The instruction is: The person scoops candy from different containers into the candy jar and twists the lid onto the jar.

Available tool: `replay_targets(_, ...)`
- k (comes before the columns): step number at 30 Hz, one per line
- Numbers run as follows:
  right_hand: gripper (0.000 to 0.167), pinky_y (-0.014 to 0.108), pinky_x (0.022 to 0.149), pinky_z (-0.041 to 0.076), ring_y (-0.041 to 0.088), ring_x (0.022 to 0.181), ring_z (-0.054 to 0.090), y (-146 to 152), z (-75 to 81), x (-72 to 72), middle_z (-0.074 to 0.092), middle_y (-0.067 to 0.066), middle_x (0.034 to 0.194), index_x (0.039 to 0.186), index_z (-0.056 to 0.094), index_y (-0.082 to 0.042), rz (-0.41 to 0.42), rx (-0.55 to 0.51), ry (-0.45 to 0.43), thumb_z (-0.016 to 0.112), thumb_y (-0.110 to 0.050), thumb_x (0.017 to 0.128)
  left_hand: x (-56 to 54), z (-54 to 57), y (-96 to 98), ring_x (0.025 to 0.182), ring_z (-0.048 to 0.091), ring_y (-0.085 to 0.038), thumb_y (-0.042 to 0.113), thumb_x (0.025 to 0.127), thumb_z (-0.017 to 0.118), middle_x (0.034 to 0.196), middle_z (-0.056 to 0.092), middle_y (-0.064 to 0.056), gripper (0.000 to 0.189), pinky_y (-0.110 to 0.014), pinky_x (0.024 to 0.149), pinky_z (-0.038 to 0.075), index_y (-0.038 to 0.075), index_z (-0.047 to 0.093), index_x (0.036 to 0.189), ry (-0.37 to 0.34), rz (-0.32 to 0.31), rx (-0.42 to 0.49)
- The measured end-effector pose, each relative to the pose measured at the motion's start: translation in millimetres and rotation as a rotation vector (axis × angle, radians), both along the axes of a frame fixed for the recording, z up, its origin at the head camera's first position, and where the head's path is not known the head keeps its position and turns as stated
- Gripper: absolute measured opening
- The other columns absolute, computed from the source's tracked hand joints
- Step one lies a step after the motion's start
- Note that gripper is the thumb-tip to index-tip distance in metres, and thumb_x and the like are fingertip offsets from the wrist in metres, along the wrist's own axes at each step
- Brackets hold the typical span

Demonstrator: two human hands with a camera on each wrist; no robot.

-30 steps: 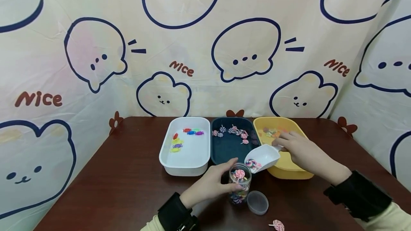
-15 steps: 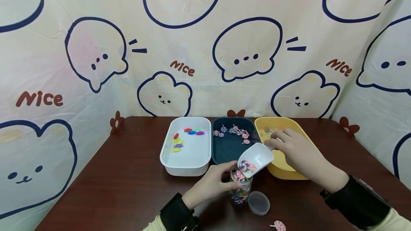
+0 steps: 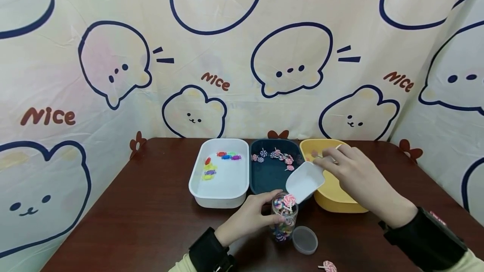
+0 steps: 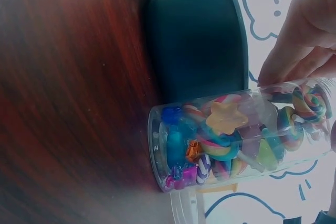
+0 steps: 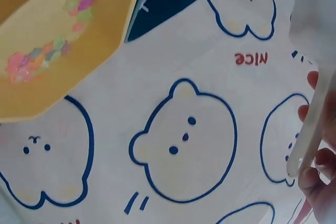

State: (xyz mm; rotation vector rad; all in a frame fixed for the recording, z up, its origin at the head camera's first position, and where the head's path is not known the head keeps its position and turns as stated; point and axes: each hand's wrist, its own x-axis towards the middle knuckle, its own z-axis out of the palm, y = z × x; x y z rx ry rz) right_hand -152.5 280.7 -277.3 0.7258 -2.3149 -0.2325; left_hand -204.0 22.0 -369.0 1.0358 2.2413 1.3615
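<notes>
My left hand [image 3: 255,215] grips a clear jar [image 3: 286,221] standing on the table, its fingers near the rim. Swirl lollipops, wrapped candies and a yellow star fill the jar; one pink lollipop [image 3: 289,200] pokes above the mouth. In my right hand [image 3: 349,171] is a white scoop [image 3: 305,181], tilted steeply with its lip at the jar's mouth. No candy shows in the scoop, whose inner face is partly turned away. The right wrist view shows my fingers around the scoop's handle [image 5: 313,129]. A round translucent lid [image 3: 305,239] lies beside the jar.
Behind the jar stand a white tray [image 3: 219,196] with wrapped candies, a dark teal tray [image 3: 268,181] with small lollipops, and a yellow tray [image 3: 338,200] holding colourful pieces. A loose pink lollipop [image 3: 329,266] lies near the table's front edge.
The scoop has come over the jar and tipped; the lollipops in it have dropped into the jar, which is fuller at the top. My left hand has stayed around the jar.
</notes>
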Motion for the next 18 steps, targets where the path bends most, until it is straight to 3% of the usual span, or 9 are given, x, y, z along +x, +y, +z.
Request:
replay_targets(9,0.065,0.04,0.069,0.055,0.029,0.088,0.058,0,2.1,0.6,0.07,0.012,0.104,0.111,0.078,-0.011,-0.007,-0.006,0.014,0.086,0.02,0.055,-0.5,0.3,0.2,0.129,0.062,-0.026,0.016,0.096,0.073,0.146,0.06,-0.016,0.063,-0.035,0.107,0.052,0.002,0.047,0.152,-0.026,-0.007,-0.001)
replay_targets(14,0.06,0.042,0.073,0.058,0.03,0.092,0.058,-7,-0.4,1.3,0.071,0.013,0.11,0.108,0.079,-0.01,0.022,0.043,0.006,0.091,0.015,0.055,-0.3,0.2,0.7,0.129,0.062,-0.027,0.017,0.096,0.073,0.148,0.059,-0.016,0.063,-0.034,0.107,0.052,0.003,0.048,0.152,-0.021,-0.002,-0.008)
replay_targets(18,0.058,0.04,0.073,0.055,0.03,0.091,0.055,-13,1.7,1.9,0.069,0.013,0.108,0.107,0.079,-0.012,0.025,0.115,0.058,0.095,0.009,0.055,-0.6,0.5,0.6,0.13,0.061,-0.029,0.016,0.096,0.073,0.148,0.059,-0.016,0.062,-0.034,0.106,0.053,0.002,0.048,0.151,-0.007,-0.004,-0.001)
